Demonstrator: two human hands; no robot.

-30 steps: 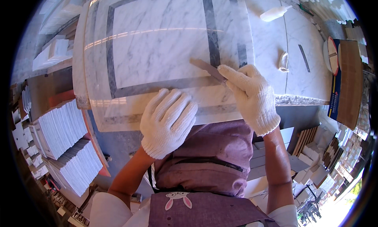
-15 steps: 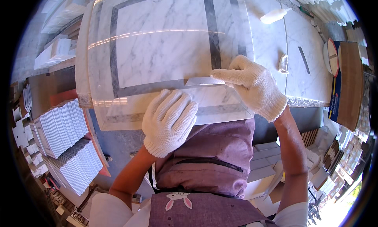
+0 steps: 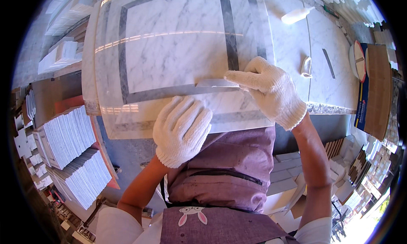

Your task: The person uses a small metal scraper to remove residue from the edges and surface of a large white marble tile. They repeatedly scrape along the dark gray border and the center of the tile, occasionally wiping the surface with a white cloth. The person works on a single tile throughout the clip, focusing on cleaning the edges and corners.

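Note:
A white marble slab (image 3: 169, 45) with grey inlaid border strips lies under a clear sheet on the bench. My left hand (image 3: 182, 129), in a white knit glove, rests flat on the slab's near edge with fingers spread. My right hand (image 3: 269, 89), also gloved, grips a flat metal blade (image 3: 216, 84) laid level along the near grey strip (image 3: 165, 93), its tip pointing left.
Another marble slab (image 3: 326, 83) lies to the right with a thin grey strip (image 3: 327, 63), a small crumpled piece (image 3: 306, 66) and a white tube (image 3: 294, 16) on it. Stacks of white tiles (image 3: 70, 146) stand at the lower left. A wooden board (image 3: 378, 89) leans at the right.
My right hand has turned the blade from a slant to level and slid it left along the grey strip. My left hand has stayed in place.

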